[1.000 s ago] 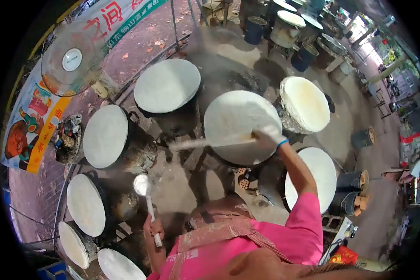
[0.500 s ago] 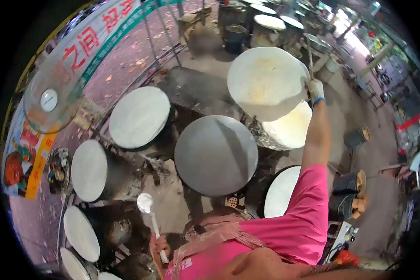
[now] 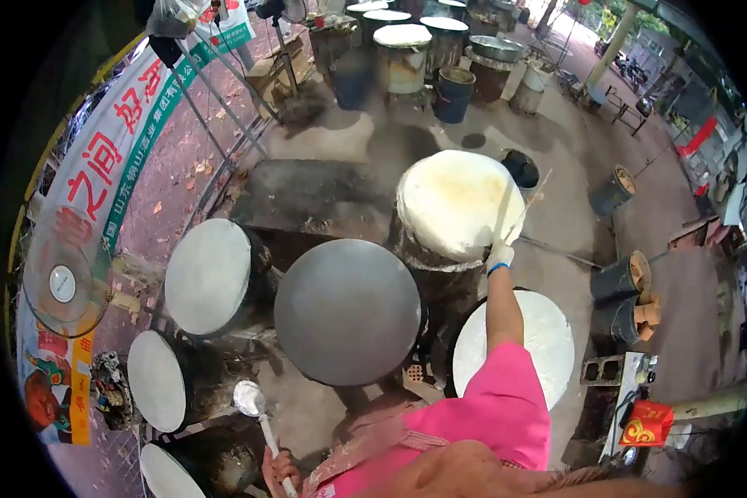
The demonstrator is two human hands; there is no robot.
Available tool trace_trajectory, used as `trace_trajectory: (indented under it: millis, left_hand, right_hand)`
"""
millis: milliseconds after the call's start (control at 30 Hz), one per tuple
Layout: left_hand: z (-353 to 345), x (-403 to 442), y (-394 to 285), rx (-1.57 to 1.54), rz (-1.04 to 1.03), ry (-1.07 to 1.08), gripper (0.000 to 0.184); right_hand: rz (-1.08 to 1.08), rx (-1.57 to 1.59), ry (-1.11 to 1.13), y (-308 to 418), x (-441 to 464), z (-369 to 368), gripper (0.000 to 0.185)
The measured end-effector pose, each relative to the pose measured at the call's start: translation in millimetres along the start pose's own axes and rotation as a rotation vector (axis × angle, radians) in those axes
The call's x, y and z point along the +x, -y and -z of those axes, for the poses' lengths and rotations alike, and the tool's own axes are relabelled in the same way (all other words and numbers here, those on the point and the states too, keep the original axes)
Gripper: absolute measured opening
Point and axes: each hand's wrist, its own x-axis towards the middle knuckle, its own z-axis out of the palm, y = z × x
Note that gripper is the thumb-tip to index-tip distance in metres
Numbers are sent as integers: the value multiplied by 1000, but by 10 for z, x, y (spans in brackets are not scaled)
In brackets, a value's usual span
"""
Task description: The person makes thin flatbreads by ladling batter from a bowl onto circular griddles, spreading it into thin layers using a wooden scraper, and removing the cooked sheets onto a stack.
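Observation:
My left hand (image 3: pixel 280 473) is wrapped round the white handle of a ladle (image 3: pixel 249 398), whose bowl is coated with white batter. My right arm reaches forward, and its gloved hand (image 3: pixel 500 251), with a blue band at the wrist, is closed round a thin stick (image 3: pixel 529 202). That hand is at the near right edge of a stack of large, round, pale flatbreads (image 3: pixel 452 203), whose top sheet has yellowish patches. In front of me is a bare, dark round griddle (image 3: pixel 348 312). The fingers of my right hand are partly hidden by the glove.
White batter sheets cover round griddles at left (image 3: pixel 208 277), lower left (image 3: pixel 157 381) and right (image 3: pixel 548 349). A dark slab (image 3: pixel 307 195) lies beyond the bare griddle. Buckets (image 3: pixel 612 191) stand at right. A fan (image 3: pixel 63 284) and a banner (image 3: pixel 100 166) line the left side.
The large flatbread sheet, spread out and overhanging the stack before, now lies on top of it. My right hand has come lower and nearer. My view has shifted; the left hand keeps the ladle.

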Motion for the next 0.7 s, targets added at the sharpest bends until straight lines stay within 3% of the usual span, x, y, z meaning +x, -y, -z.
trace_trajectory:
  millis: [67,133,233,333,400,500,567,600,633,667,700]
  left_hand:
    - [-7,-10,28,1,4,17,42]
    - [-7,0,57,-6,23,33,42]
    - [45,-10,68,-12,17,36,41]
    - [99,-35,72,-21,-25,27,41]
    - [184,-116,101,-36,-82,39,41]
    - [482,-268,208,-11,-231,-28,35]
    - [325,-433,601,209,-403,-159,31]
    - [427,-544,775,456,-585,-23,31]
    - [573,-643,856,194,-554,140,37]
    - [692,-763,1021,259,-797,-153,37]
    - [1250,-797,949,-145,-594,278,40]
  right_hand:
    - [3,-44,66,105,-357,-55,15]
    - [41,-58,113,-361,-115,-95,31]
    - [314,-77,133,-601,-286,-102,41]
    - [265,-319,55,-199,-901,-38,47]
    - [268,-770,74,-15,-1126,151,55]
    - [482,-866,357,182,-1964,134,68]
    - [630,-617,831,-142,-2273,-101,55]
    - [532,-762,804,27,-2936,-235,49]
    - [598,-676,1039,-296,-3179,-381,43]
    - [561,-682,1249,-557,-3425,-431,38]
    - [503,-682,1460,-744,-3752,-498,33]
